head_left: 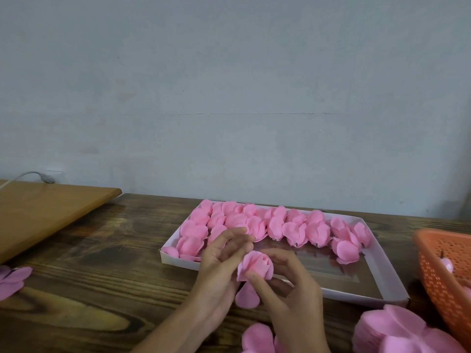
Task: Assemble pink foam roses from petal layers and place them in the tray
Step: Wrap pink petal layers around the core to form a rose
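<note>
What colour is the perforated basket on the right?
Orange. The basket shows best in the head view, cut off by the right frame edge.

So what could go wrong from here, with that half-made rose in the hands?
1. One petal hangs loose under the rose, which the right hand pinches while the left hand rests against it; if the pinch eases, the wrap may spring open.
2. The finished roses sit packed close in the tray, so setting this one in could knock or crush its neighbours.
</note>
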{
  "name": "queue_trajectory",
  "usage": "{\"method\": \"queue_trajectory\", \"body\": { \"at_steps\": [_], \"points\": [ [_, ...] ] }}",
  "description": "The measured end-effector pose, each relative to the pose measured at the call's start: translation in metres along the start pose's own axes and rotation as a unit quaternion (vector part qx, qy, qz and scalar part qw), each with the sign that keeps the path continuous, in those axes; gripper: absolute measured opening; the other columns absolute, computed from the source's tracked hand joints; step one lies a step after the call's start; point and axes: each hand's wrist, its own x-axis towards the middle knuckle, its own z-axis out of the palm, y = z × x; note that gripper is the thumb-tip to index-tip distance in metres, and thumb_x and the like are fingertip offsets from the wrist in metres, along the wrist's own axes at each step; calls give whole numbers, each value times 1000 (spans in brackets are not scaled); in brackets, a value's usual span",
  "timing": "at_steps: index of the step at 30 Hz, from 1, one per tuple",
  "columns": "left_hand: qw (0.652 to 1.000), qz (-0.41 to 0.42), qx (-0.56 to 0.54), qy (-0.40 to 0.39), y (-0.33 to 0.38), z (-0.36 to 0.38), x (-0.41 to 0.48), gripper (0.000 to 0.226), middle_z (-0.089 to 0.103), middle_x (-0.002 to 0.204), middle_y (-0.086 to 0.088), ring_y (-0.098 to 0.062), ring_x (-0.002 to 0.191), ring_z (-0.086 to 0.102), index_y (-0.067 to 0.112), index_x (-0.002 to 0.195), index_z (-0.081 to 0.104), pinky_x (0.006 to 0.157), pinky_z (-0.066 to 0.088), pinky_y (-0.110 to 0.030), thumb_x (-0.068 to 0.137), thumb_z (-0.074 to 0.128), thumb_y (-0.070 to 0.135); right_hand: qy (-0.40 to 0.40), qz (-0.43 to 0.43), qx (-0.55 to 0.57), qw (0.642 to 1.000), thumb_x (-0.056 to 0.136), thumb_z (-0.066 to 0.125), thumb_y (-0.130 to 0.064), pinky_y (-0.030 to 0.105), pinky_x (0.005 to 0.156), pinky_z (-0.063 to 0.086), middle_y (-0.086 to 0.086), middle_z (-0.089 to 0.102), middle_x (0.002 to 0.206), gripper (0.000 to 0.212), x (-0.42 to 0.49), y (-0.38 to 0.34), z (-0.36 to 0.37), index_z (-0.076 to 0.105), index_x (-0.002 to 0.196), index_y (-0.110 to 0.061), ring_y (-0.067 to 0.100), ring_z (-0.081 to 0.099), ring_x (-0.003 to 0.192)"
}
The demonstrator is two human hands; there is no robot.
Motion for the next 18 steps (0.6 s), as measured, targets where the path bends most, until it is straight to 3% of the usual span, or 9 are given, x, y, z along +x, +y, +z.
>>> {"method": "queue_trajectory", "body": {
  "at_steps": [3,5,7,9,11,12,13,15,18],
  "points": [
    [999,3,46,-2,1,9,3,28,74,102,-11,-23,88,73,16,110,78,71,61,-34,89,76,35,-15,-1,-10,1000,76,89,-14,30,72,63,-1,79,96,35,0,1,0,74,103,-30,18,76,91],
    [979,165,-5,-118,2,25,-2,41,67,85,-13,-22,74,68,1,90,71,66,54,-19,104,55,36,-18,-10,-22,1000,76,89,-8,30,70,63,-2,77,97,37,0,1,0,74,98,-32,17,76,91],
    [943,173,-228,-170,8,27,1,55,38,71,-26,-34,58,45,-7,69,43,45,27,-35,114,30,21,-15,-32,-45,998,75,89,-7,27,65,62,-4,72,97,36,2,-1,-1,73,91,-35,16,74,89],
    [983,144,-29,-112,2,34,13,73,25,89,-50,-63,75,36,-30,89,37,73,-7,-56,117,23,36,-14,-42,-58,997,75,89,-7,26,62,61,-6,68,95,35,2,-4,0,72,88,-35,15,73,87],
    [964,140,-30,-226,-8,23,20,75,31,85,-53,-64,72,38,-32,94,46,68,15,-71,116,29,38,-16,-36,-61,997,75,89,-8,31,62,62,-7,68,95,34,3,-6,1,73,90,-35,15,73,87],
    [935,183,-67,-298,-9,18,14,74,41,67,-45,-54,62,48,-24,73,54,54,33,-59,117,29,30,-16,-32,-62,997,74,89,-11,31,62,62,-7,69,96,34,3,-7,1,73,92,-35,15,73,87],
    [942,167,-129,-261,0,16,7,77,52,54,-35,-39,54,60,-14,58,63,54,44,-34,116,29,23,-15,-27,-61,998,72,89,-15,31,62,62,-7,71,95,35,2,-7,2,72,93,-36,14,73,86],
    [967,155,-105,-173,8,13,14,83,62,49,-23,-10,43,66,-6,48,67,59,47,-15,116,31,24,-7,-6,-60,998,68,88,-26,33,62,62,-7,74,91,34,1,-8,2,67,94,-37,13,74,80],
    [996,-44,-6,-83,-9,16,1,80,78,98,-24,-27,86,78,3,99,83,70,64,-36,106,29,62,-4,-7,-99,995,67,94,-23,36,59,58,-7,72,81,39,1,-5,1,60,83,-34,16,70,69]
  ]
}}
